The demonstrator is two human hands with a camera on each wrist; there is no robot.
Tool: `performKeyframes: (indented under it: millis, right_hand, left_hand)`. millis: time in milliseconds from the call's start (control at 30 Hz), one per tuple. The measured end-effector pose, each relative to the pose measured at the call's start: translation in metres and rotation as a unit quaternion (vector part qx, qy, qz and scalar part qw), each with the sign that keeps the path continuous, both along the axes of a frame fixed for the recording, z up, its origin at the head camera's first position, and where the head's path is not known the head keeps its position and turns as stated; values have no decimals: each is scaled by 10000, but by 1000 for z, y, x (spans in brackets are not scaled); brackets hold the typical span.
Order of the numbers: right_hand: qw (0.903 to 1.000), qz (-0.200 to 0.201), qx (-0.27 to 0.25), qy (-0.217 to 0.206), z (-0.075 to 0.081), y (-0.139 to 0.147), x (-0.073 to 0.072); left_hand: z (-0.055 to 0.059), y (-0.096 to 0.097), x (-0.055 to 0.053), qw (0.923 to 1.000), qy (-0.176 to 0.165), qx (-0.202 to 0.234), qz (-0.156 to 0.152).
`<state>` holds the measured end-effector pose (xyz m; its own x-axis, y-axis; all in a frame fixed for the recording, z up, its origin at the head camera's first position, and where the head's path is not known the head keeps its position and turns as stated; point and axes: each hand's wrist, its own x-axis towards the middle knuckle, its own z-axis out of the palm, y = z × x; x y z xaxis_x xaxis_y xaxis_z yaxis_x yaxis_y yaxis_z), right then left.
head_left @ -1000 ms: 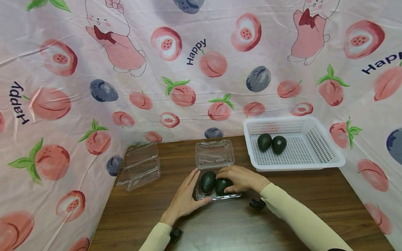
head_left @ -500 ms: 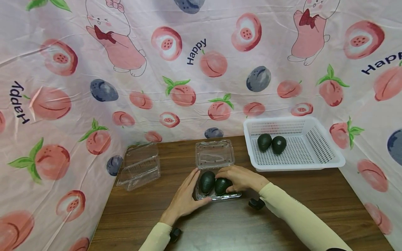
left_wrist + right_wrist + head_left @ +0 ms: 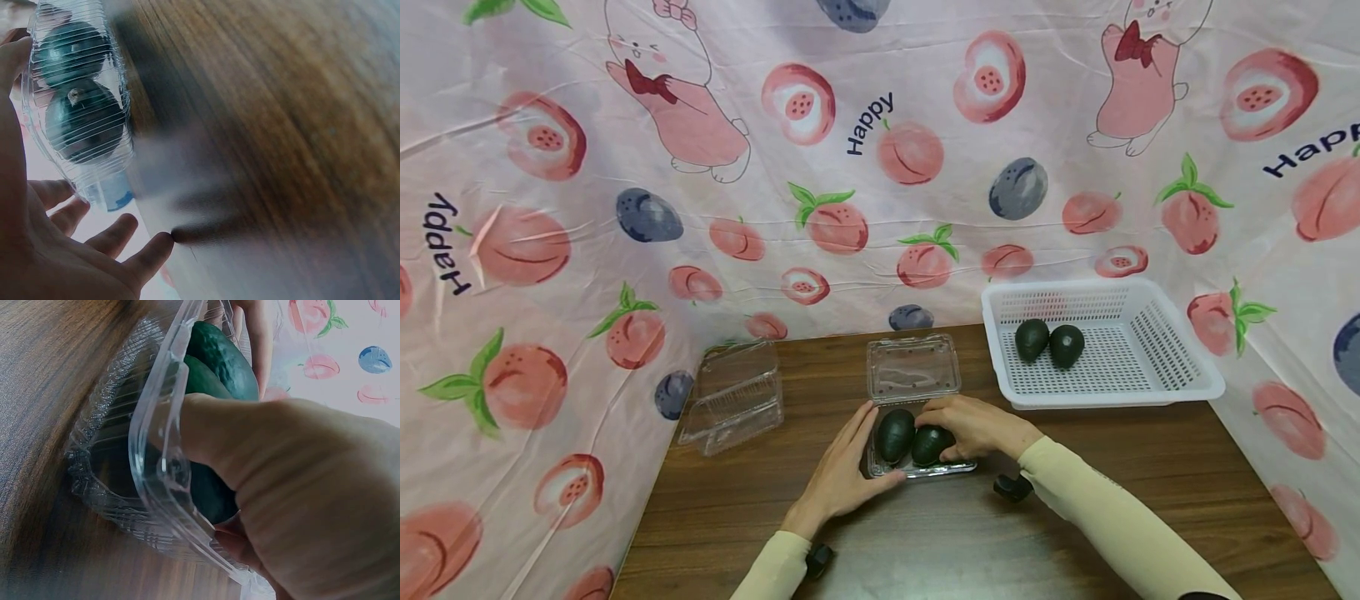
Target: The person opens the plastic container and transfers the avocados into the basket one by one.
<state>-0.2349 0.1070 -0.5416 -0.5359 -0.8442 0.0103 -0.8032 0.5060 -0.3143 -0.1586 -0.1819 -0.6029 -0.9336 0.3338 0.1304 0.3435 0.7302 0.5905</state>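
A clear plastic clamshell box (image 3: pixel 942 472) lies with its lid (image 3: pixel 913 367) folded back on the wooden table. Two dark green avocados sit side by side in its base. My right hand (image 3: pixel 976 427) reaches in from the right and grips the right avocado (image 3: pixel 929 447), partly covering it; in the right wrist view the thumb is inside the box wall. The left avocado (image 3: pixel 896 436) lies close beside it. With fairly straight fingers along the box's left side and the thumb at its front edge, my left hand (image 3: pixel 838 479) rests against the box.
A white perforated basket (image 3: pixel 1120 400) at the back right holds two more avocados (image 3: pixel 1049 343). Another clear box (image 3: pixel 741 408) stands unfolded at the back left. Fruit-print cloth (image 3: pixel 850 192) rises behind and on both sides of the table (image 3: pixel 940 542).
Both avocados in the box have shifted very slightly to the left, along with my right hand's fingertips. My left hand and the box have stayed in place.
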Motion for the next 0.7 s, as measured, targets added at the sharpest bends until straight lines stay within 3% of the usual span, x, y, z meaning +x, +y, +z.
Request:
performKeyframes:
  millis: [700]
  right_hand:
    - [9998,-2,-204,52,6,4,2]
  left_hand:
    - [0,0,0,10000,30,-25,-27]
